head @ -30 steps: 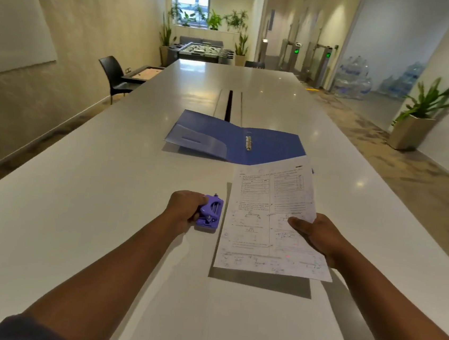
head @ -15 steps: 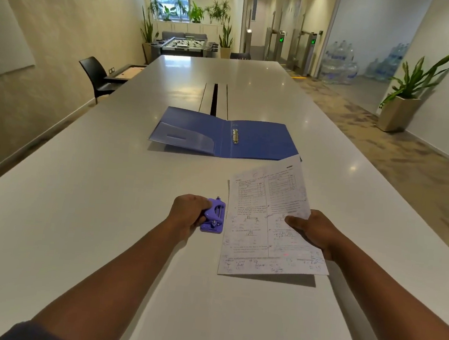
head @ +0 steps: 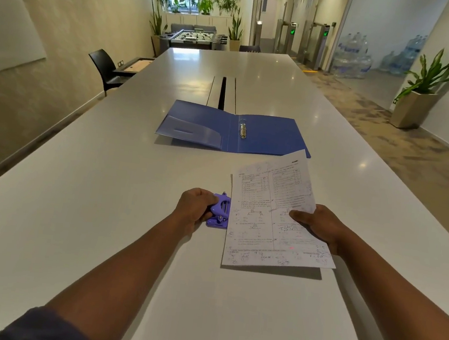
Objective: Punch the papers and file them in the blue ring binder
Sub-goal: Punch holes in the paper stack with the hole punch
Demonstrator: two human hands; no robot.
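My left hand [head: 195,208] grips the purple hole punch [head: 220,211] on the white table [head: 88,211], fingers curled over its handle, I judge to steady it while the sheet goes in. My right hand [head: 320,227] pinches the printed papers [head: 271,213] at their right edge, thumb on top, holding them slightly off the table so the left edge meets the punch slot; that edge sits right against the punch at its 3 o'clock. The blue ring binder [head: 263,135] lies open at 12 o'clock from the punch, well apart, rings [head: 243,129] exposed, ready for filing. Can't tell how many sheets are in the stack, whether the edge is inside the slot, or whether the rings are open. Print is too small to read. Fingers under the paper are hidden.
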